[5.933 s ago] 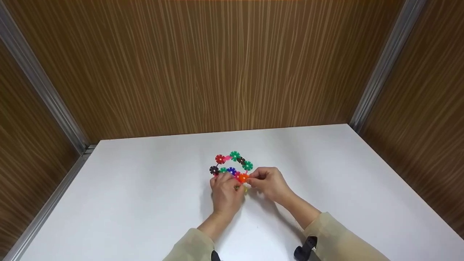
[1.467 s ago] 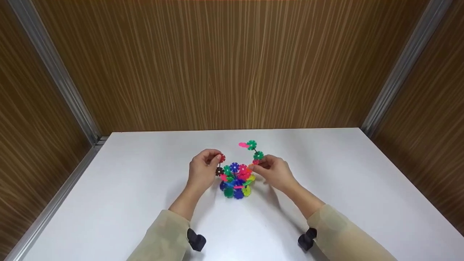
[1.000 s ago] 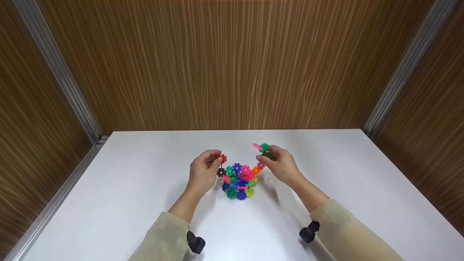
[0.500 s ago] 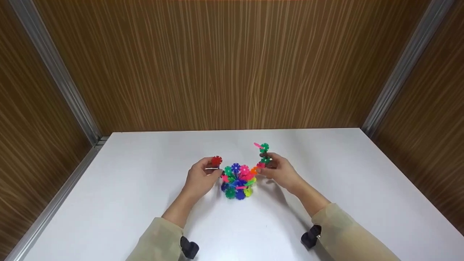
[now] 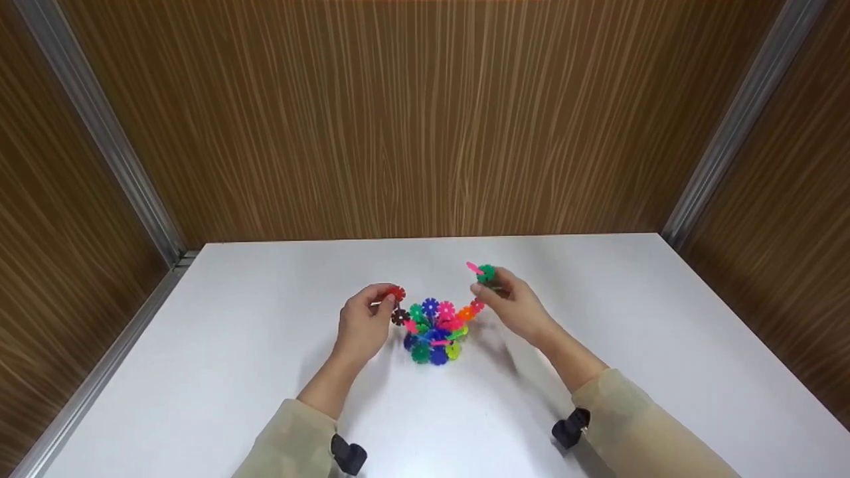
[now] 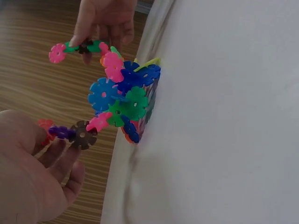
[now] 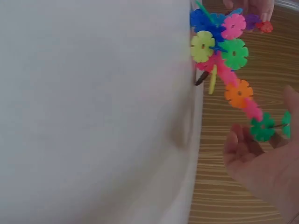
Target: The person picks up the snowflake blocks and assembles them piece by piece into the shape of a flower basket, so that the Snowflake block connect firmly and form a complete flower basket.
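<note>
A cluster of coloured snowflake discs stands on the white table. Two short chains of discs rise from it. My left hand pinches the red disc at the end of the left chain, above a brown disc. In the left wrist view the red disc, a purple one and the brown disc lie at my fingers. My right hand pinches the right chain by its green disc, with a pink disc at the tip. An orange disc links the green disc to the cluster.
Wood-grain walls close in the table at the back and both sides, with metal corner strips. Black wrist-camera straps sit on both beige sleeves. White tabletop lies all around the cluster.
The loop of discs seen earlier has parted into two chains held apart. In the last half second my right hand slid up its chain; the left hand barely moved.
</note>
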The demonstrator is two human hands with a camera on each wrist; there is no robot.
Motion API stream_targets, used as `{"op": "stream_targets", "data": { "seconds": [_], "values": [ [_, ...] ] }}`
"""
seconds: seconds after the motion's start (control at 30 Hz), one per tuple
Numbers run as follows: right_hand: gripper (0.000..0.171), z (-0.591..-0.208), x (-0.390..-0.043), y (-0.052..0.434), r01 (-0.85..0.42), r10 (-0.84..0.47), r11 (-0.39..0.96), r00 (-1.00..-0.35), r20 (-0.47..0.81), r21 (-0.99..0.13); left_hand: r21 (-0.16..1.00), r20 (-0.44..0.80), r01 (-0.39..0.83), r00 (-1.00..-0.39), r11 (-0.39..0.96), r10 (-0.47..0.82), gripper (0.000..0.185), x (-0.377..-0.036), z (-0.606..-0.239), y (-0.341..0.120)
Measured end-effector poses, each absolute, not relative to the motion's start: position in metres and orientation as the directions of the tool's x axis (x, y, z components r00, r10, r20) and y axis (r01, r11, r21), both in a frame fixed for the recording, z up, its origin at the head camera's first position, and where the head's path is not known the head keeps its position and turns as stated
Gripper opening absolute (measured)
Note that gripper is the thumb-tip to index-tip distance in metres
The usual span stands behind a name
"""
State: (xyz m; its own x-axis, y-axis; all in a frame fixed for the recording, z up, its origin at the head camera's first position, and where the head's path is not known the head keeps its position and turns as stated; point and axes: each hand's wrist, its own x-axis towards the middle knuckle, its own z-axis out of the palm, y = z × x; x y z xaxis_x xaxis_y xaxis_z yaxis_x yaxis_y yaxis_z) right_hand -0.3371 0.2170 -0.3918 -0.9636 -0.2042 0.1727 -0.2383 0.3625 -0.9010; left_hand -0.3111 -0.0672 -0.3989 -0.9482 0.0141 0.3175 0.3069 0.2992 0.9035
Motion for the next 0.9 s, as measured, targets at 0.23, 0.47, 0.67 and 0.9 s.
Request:
{"op": "stream_targets", "data": {
  "seconds": [0.23, 0.47, 0.67, 0.9],
  "values": [
    [0.046, -0.37, -0.341, 0.202, -0.336, -0.243, 0.367, -0.935, 0.259, -0.868, 0.923, 0.269, 0.254, -0.963, 0.288, -0.013, 0.025, -0.311, -0.398, -0.064],
    [0.038, -0.359, -0.344, 0.188, -0.365, -0.327, 0.398, -0.914, 0.241, -0.842, 0.932, 0.247, 0.234, -0.969, 0.275, -0.014, 0.026, -0.31, -0.394, -0.057],
    [0.036, -0.347, -0.344, 0.183, -0.411, -0.398, 0.454, -0.887, 0.233, -0.79, 0.942, 0.234, 0.224, -0.972, 0.25, -0.011, 0.025, -0.31, -0.394, -0.052],
    [0.036, -0.332, -0.346, 0.182, -0.379, -0.451, 0.49, -0.881, 0.143, -0.785, 0.947, 0.235, 0.227, -0.972, 0.229, -0.007, 0.024, -0.309, -0.394, -0.044]
  ]
}}
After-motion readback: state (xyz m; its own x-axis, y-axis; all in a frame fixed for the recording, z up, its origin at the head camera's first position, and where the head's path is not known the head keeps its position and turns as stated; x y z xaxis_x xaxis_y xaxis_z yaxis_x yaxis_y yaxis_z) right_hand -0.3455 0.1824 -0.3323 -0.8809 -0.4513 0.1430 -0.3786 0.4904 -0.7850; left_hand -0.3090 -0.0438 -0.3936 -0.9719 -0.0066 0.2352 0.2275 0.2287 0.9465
